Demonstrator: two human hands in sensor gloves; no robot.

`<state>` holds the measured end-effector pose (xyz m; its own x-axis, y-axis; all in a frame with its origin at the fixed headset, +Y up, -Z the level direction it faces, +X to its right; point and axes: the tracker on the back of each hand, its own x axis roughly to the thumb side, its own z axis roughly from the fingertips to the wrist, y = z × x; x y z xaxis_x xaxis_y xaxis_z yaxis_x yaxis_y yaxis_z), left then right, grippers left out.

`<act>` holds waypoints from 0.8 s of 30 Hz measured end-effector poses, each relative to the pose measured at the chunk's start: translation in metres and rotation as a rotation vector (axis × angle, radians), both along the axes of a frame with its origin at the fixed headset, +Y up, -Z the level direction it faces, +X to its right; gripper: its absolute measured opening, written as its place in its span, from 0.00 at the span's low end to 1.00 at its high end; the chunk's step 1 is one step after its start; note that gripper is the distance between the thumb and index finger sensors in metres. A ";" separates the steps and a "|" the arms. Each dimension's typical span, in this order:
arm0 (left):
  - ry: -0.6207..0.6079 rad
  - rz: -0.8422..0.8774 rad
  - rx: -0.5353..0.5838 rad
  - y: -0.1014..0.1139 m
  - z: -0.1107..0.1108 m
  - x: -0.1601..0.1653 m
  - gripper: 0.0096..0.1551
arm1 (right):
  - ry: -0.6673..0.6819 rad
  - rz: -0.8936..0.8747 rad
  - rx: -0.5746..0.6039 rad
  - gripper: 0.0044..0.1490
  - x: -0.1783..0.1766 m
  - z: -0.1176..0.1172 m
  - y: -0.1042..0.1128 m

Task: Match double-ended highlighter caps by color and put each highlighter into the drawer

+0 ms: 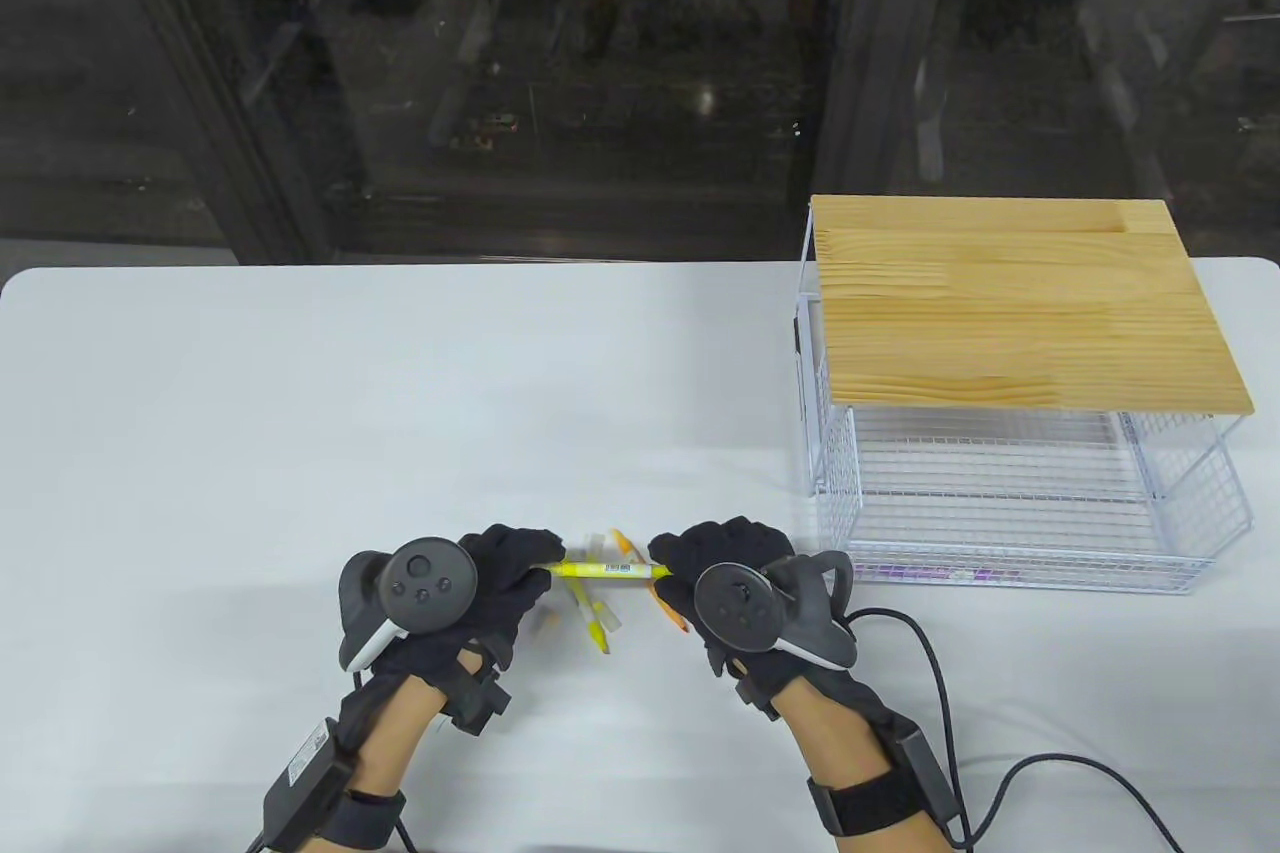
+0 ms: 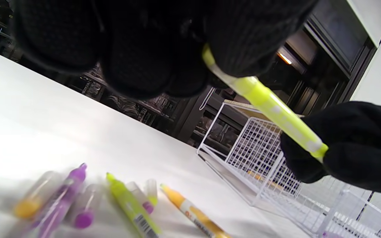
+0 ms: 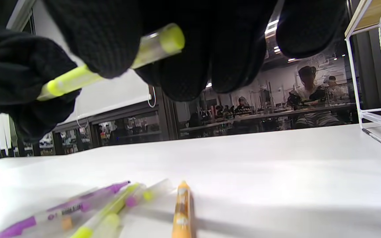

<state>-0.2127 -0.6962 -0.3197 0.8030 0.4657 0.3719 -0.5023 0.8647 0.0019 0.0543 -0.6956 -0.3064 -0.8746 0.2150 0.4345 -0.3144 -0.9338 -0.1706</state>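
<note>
Both hands, left (image 1: 505, 573) and right (image 1: 712, 565), pinch the yellow highlighter (image 1: 608, 570) ends; seat caps squarely, press straight inward.

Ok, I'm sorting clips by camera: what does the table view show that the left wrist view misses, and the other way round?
Only the table view shows the rack's wooden top and both trackers. Only the left wrist view shows the purple highlighter and loose caps on the table. Both show the two hands, left hand and right hand, gripping the yellow highlighter above the pile, and the wire drawer.
</note>
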 end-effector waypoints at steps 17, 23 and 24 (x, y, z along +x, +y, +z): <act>-0.042 -0.005 -0.066 -0.009 0.000 0.015 0.26 | 0.042 0.045 0.015 0.28 -0.027 0.006 -0.006; 0.018 0.022 -0.050 -0.006 -0.002 0.002 0.28 | 0.022 0.042 0.046 0.28 -0.019 0.006 -0.001; 0.030 0.025 -0.049 -0.005 -0.002 0.000 0.28 | 0.018 0.037 0.055 0.28 -0.018 0.006 0.001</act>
<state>-0.2131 -0.7014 -0.3219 0.8013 0.5030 0.3240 -0.5242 0.8512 -0.0252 0.0367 -0.6949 -0.3005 -0.8733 0.1583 0.4607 -0.2838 -0.9340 -0.2170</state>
